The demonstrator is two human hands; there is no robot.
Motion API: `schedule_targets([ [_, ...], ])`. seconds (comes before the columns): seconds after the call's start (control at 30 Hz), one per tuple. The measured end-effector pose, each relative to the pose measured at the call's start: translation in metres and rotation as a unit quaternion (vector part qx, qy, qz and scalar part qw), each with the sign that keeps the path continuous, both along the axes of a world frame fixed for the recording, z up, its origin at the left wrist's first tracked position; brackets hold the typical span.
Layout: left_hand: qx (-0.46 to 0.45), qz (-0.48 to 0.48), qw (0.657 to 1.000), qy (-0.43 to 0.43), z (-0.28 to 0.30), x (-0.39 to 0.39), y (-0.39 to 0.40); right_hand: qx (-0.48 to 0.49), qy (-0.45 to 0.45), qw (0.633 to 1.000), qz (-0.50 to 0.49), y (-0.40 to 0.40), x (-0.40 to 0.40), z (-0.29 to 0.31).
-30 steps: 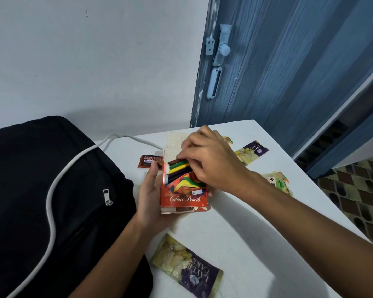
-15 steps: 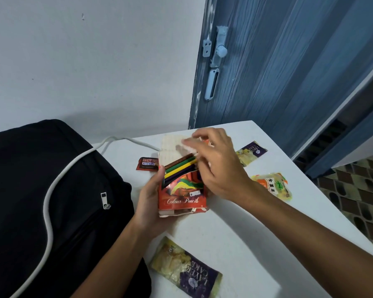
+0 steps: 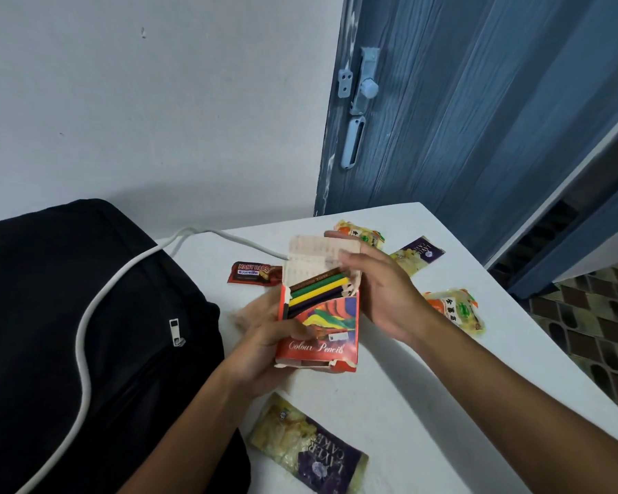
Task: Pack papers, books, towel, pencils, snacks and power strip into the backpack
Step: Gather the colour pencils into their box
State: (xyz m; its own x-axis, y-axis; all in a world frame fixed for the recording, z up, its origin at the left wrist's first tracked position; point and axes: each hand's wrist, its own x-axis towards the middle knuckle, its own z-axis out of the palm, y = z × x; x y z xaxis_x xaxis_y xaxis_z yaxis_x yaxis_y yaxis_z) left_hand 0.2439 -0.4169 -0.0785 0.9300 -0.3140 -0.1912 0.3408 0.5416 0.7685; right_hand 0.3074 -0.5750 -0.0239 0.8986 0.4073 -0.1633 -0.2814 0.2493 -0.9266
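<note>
A single head-worn wide-angle camera looks forward and steeply down over the near edge of a white table (image 3: 425,404), close enough that both forearms enter from the bottom of the frame. The left hand (image 3: 264,336) and right hand (image 3: 382,294) meet near the centre of the view around a pencil box (image 3: 318,326). The table's far right corner sits against a blue door (image 3: 443,119), and a black backpack (image 3: 68,333) fills the lower left. Straight lines bow toward the frame edges.

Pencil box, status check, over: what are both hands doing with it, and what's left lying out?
Left hand grips pencil box, flap open. Right hand at the flap, fingers straight. Backpack alongside; cable draped over it. Five snack packs loose on table.
</note>
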Motion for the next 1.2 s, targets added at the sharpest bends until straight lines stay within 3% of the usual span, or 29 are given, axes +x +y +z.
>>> schedule_targets([
  [0.13, 0.0, -0.003, 1.0, 0.0, 0.0, 0.0, 0.0, -0.069, -0.021, 0.997, 0.019, -0.007, -0.001, -0.001],
  [0.3, -0.004, -0.015, 1.0, -0.008, 0.004, -0.002, 0.0, -0.161, -0.128, 0.979, 0.007, -0.009, -0.008, -0.003],
  [0.73, 0.003, -0.035, 0.999, 0.014, 0.001, 0.0, 0.0, -0.209, -0.06, 0.976, 0.03, -0.016, -0.004, -0.004],
  [0.83, -0.033, -0.043, 0.998, -0.02, 0.005, 0.002, 0.0, -0.189, -0.043, 0.981, -0.013, -0.018, -0.002, -0.006],
  [0.97, -0.107, -0.019, 0.994, -0.004, 0.002, 0.006, 0.002, -0.157, -0.015, 0.98, -0.118, -0.023, 0.003, -0.006],
  [1.2, -0.095, 0.031, 0.995, -0.022, -0.005, 0.006, -0.003, -0.134, -0.001, 0.971, -0.199, -0.028, 0.003, -0.009],
])
